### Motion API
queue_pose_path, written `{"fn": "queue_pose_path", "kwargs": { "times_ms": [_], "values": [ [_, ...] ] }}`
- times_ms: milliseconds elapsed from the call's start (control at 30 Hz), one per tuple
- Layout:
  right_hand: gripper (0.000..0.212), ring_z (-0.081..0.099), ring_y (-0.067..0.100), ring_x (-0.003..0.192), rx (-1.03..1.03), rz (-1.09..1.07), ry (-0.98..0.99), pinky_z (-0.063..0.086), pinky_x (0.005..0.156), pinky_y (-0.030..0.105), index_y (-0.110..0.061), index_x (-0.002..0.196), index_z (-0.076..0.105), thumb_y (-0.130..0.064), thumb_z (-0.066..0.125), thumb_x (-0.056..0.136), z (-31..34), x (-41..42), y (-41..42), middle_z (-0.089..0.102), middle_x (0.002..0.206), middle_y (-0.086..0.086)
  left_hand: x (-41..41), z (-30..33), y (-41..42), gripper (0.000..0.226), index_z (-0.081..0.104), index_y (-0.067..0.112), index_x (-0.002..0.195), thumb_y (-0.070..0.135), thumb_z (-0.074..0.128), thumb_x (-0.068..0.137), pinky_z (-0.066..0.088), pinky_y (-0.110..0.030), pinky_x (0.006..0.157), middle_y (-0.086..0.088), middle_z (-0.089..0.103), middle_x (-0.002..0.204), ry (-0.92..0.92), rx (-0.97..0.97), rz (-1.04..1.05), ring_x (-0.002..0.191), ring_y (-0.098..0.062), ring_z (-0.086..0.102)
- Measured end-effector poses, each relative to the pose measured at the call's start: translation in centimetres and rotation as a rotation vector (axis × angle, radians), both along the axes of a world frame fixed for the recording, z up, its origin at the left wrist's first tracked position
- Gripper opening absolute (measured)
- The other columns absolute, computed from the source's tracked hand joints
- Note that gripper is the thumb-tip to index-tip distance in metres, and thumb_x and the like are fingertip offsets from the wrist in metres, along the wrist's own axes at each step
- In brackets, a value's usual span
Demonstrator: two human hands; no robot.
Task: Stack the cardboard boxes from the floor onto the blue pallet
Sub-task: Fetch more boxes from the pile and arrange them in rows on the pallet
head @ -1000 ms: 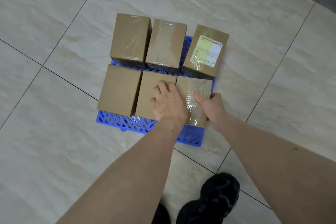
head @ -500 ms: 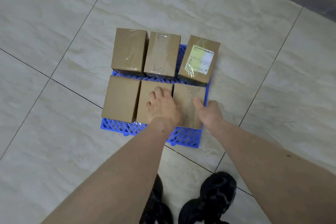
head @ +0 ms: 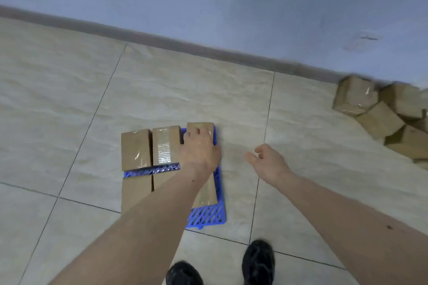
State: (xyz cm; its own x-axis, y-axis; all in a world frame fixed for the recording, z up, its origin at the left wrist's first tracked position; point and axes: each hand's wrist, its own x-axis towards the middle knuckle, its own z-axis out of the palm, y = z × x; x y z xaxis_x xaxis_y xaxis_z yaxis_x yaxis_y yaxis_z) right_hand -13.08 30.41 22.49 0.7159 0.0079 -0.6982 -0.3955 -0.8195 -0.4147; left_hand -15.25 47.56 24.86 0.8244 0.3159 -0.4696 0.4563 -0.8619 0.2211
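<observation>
Figure: Six boxes on the blue pallet (head: 209, 215); the loose heap of cardboard boxes (head: 379, 111) lies ahead and to the right, against the wall.

I judge the next pick to fall to my right hand (head: 268, 164), which hangs empty with fingers loosely curled, nearer the heap than my left hand (head: 200, 149), which is held flat and empty over the far-right box (head: 200, 126). Half a second ago both hands touched the near-right box (head: 208, 192); now the right has left it and the view has tilted up towards the wall.
</observation>
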Motion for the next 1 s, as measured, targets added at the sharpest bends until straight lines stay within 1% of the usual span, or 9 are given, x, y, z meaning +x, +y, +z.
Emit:
{"fn": "queue_pose_path", "kwargs": {
  "times_ms": [100,233,333,500,700,900,1000],
  "values": [
    [0.056,0.053,0.028,0.121,0.022,-0.086,-0.06,0.041,0.097,0.032,-0.011,0.136,0.047,-0.046,0.055,0.094,3.5,1.7,-3.4,0.053,0.135,0.012,2.4,3.9,-3.2,0.045,0.045,0.011,0.128,0.041,0.049,0.094,0.039,-0.035,0.09,-0.007,0.044,0.131,-0.053,0.037,-0.148,0.12,-0.026,0.042],
    [0.056,0.053,0.029,0.121,0.039,-0.204,-0.119,0.042,0.097,0.033,-0.011,0.137,0.046,-0.046,0.055,0.094,6.5,3.0,-9.4,0.051,0.137,0.012,4.6,6.8,-9.0,0.047,0.042,0.012,0.132,0.041,0.048,0.096,0.041,-0.035,0.082,-0.004,0.042,0.134,-0.052,-0.004,-0.245,0.123,-0.024,0.04],
    [0.057,0.053,0.028,0.12,0.046,-0.263,-0.13,0.042,0.097,0.033,-0.012,0.137,0.046,-0.047,0.055,0.093,7.7,3.5,-15.1,0.05,0.138,0.011,5.8,7.6,-14.7,0.046,0.043,0.012,0.132,0.041,0.048,0.096,0.044,-0.037,0.084,-0.003,0.042,0.134,-0.044,-0.02,-0.291,0.122,-0.024,0.04],
    [0.055,0.051,0.028,0.123,0.02,-0.305,-0.133,0.041,0.098,0.033,-0.012,0.137,0.045,-0.047,0.054,0.095,8.8,4.4,-26.7,0.05,0.139,0.01,7.9,7.8,-26.3,0.047,0.045,0.013,0.131,0.043,0.049,0.095,0.046,-0.04,0.087,-0.002,0.044,0.135,-0.043,-0.059,-0.32,0.125,-0.023,0.041],
    [0.055,0.051,0.028,0.123,-0.015,-0.331,-0.118,0.04,0.096,0.032,-0.012,0.137,0.045,-0.046,0.054,0.095,9.2,5.7,-40.6,0.049,0.139,0.011,9.5,7.6,-39.6,0.045,0.047,0.015,0.13,0.044,0.049,0.095,0.045,-0.038,0.081,0.001,0.045,0.133,-0.004,-0.096,-0.33,0.124,-0.021,0.042],
    [0.057,0.049,0.029,0.127,-0.081,-0.419,-0.117,0.039,0.101,0.034,-0.011,0.139,0.046,-0.046,0.054,0.095,8.8,7.9,-51.4,0.049,0.141,0.011,12.6,6.9,-49.3,0.046,0.048,0.014,0.13,0.044,0.05,0.095,0.046,-0.039,0.082,-0.001,0.045,0.134,0.005,-0.112,-0.398,0.124,-0.022,0.043],
    [0.055,0.05,0.031,0.124,-0.111,-0.433,-0.117,0.04,0.098,0.035,-0.008,0.136,0.047,-0.045,0.054,0.096,8.4,9.7,-55.6,0.051,0.137,0.013,15.2,6.4,-53.0,0.046,0.048,0.014,0.13,0.044,0.049,0.095,0.047,-0.038,0.082,0.0,0.045,0.133,-0.003,-0.113,-0.429,0.123,-0.021,0.043]
  ]
}}
